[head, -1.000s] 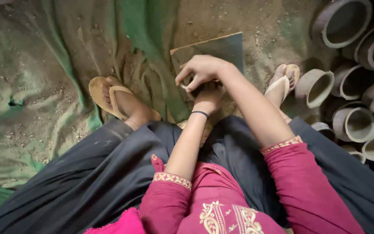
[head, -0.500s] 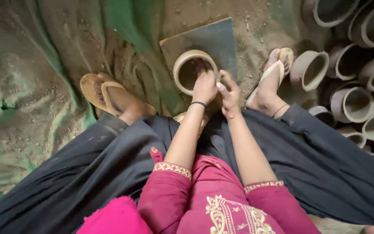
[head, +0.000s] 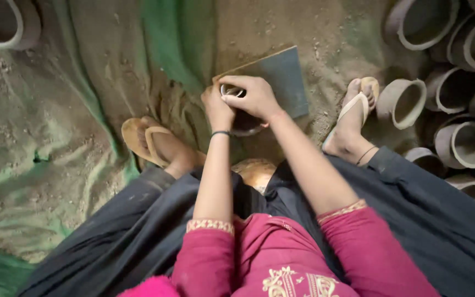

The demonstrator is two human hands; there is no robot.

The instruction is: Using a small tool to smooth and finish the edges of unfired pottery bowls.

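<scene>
We're squatting on a dusty green tarp [head: 83, 126] spread over the floor, w/ the grey slab [head: 287, 82] as our landmark, lying flat approx. centre. Right of the slab, fired-looking clay pots [head: 457, 143] are lying stacked on their sides, mouths facing us; far left of the slab, at the top corner, another pot rim [head: 6, 27] is showing. Our sandalled feet are sitting either side of the slab: left foot [head: 155, 146] down-left of it, right foot [head: 353, 118] just beside its right edge.

On the slab's near-left corner, a small clay pot [head: 243, 118] is resting, still dark and wet-looking. Our right hand [head: 254, 96] is cupping over its rim from above, fingers curled & pressing; left hand [head: 218, 107] is gripping its left side, closed round the wall. Both hands are holding the pot, so most of it is hidden.

Progress, as we're judging it: pot is already formed and standing on the slab; shaping or smoothing of rim is underway, not finished. Below the slab, between our knees, a rounded tan lump [head: 257, 170] is sitting, can't tell what exactly.
</scene>
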